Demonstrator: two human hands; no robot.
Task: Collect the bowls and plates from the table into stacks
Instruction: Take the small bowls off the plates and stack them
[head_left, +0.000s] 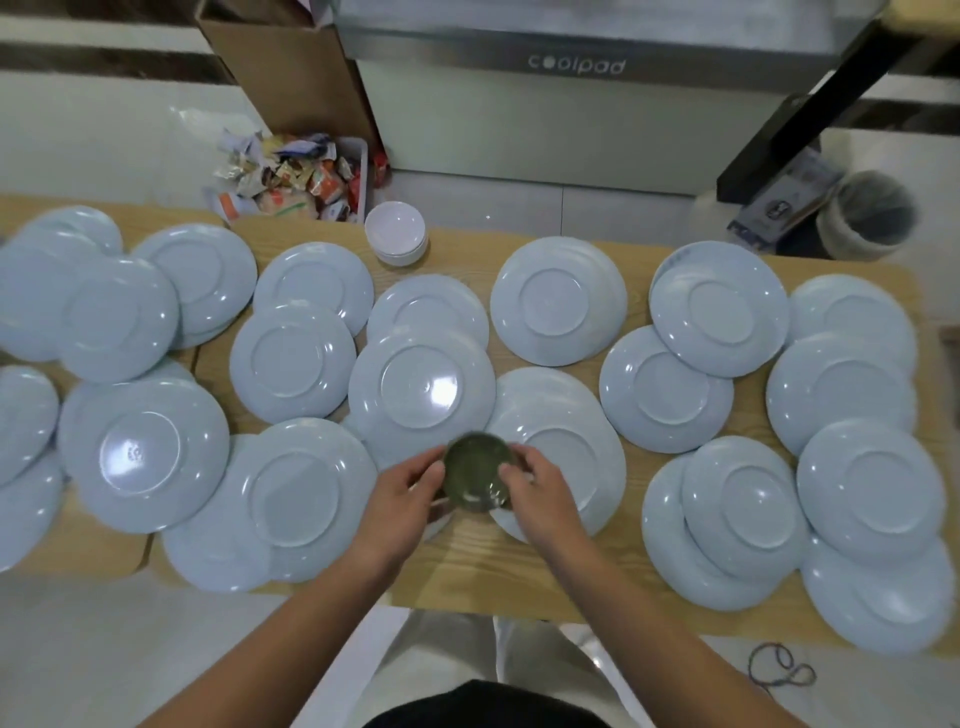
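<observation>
Several pale blue plates lie upside down and overlapping all over the wooden table (467, 566); one lies at the centre (421, 387). A small dark green bowl (475, 470) is held just above the table's near middle. My left hand (402, 501) grips its left side and my right hand (540, 493) grips its right side. A short stack of white bowls (396, 231) stands upright at the table's far edge.
A white bin of snack wrappers (296, 179) and a cardboard box (291, 67) stand behind the table. A grey cabinet (571, 104) lies beyond. A waste bin (870, 213) stands at the far right. A cord (782, 667) lies on the floor.
</observation>
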